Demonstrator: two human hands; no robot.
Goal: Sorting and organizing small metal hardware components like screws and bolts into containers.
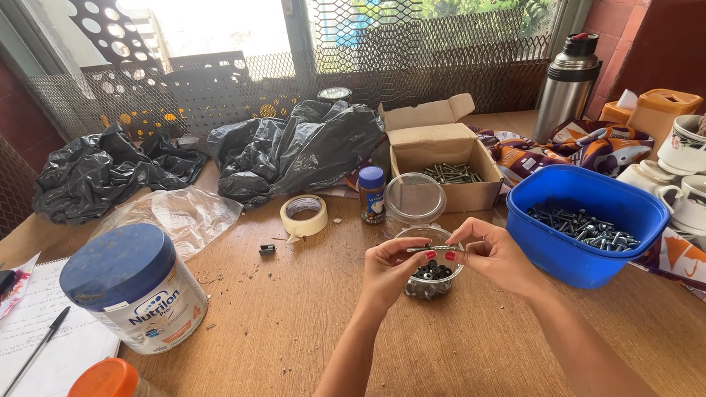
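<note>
While pinched between both hands, thin metal bolt (431,249) held level just above small clear tub (431,275) of dark nuts. Left hand (392,269) fingertips narrow, closed on bolt's left end; right hand (492,252) thumb and forefinger narrow, closed on right end.

Risks, as judged: bolt slender, grip only at tips, so could slip and drop into tub or roll onto wooden table (311,333). Tub light and sitting under the wrists, touching or nearly touching left hand; a nudge could tip it and scatter nuts. Cannot tell whether a nut is already on the bolt, too small.

Around: blue plastic bowl (584,214) of bolts just right of right hand, near enough for a forearm knock. Open cardboard box (444,160) with more bolts behind tub, clear round lid (416,200) leaning before it. Small blue-capped bottle (372,194) and roll of tape (304,216) further left, apart from hands. Large tin with blue lid (133,288) and orange-lidded jar (113,391) at left, notepad with pen (30,358) at edge. Black plastic bags (296,149) at back, steel flask (566,85) and patterned cups (692,171) at right, well apart. Nothing directly between hands and tub.
</note>
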